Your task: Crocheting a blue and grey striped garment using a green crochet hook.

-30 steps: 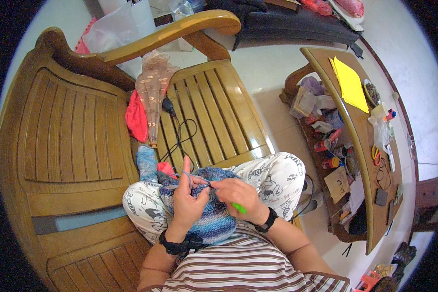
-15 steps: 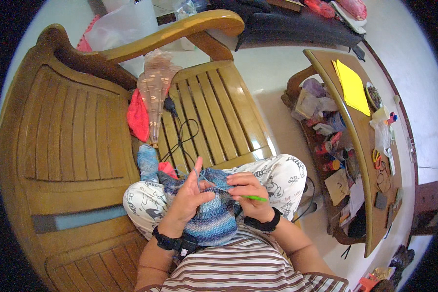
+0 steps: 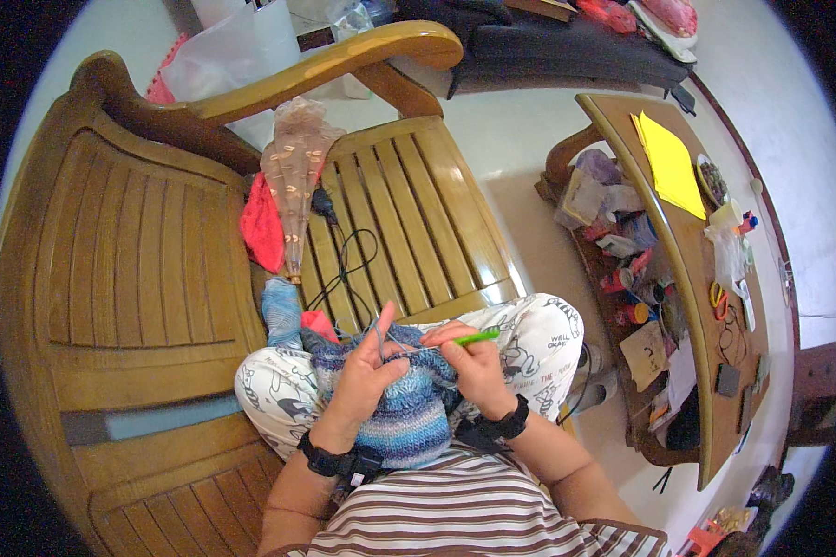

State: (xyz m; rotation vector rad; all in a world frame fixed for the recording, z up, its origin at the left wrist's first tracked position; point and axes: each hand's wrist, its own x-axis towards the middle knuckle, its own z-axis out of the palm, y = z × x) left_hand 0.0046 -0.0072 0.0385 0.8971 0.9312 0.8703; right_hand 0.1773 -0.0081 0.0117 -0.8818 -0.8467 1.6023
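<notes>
A knitted piece (image 3: 401, 429) in blue, white and grey bands lies bunched in my lap. My left hand (image 3: 362, 373) grips its top edge, index finger pointing up with a strand of yarn running over it. Between the fingers of my right hand (image 3: 481, 373) is a crochet hook with a green handle (image 3: 476, 338). Its thin metal shaft points left toward the edge of the knitting, but its tip is too small to make out. A ball of blue yarn (image 3: 280, 311) sits on the bench just beyond my left knee.
The slatted wooden bench (image 3: 418, 213) holds a patterned translucent bag (image 3: 297, 167), a red cloth (image 3: 262, 227) and a black cable (image 3: 348, 265). To the right stands a wooden table (image 3: 687, 306) with yellow sheets (image 3: 671, 167), scissors (image 3: 718, 301) and a packed lower shelf.
My right hand has turned, and the hook's green handle has swung up from pointing low right to pointing slightly up. My left hand stays nearly in place, still gripping the knitting.
</notes>
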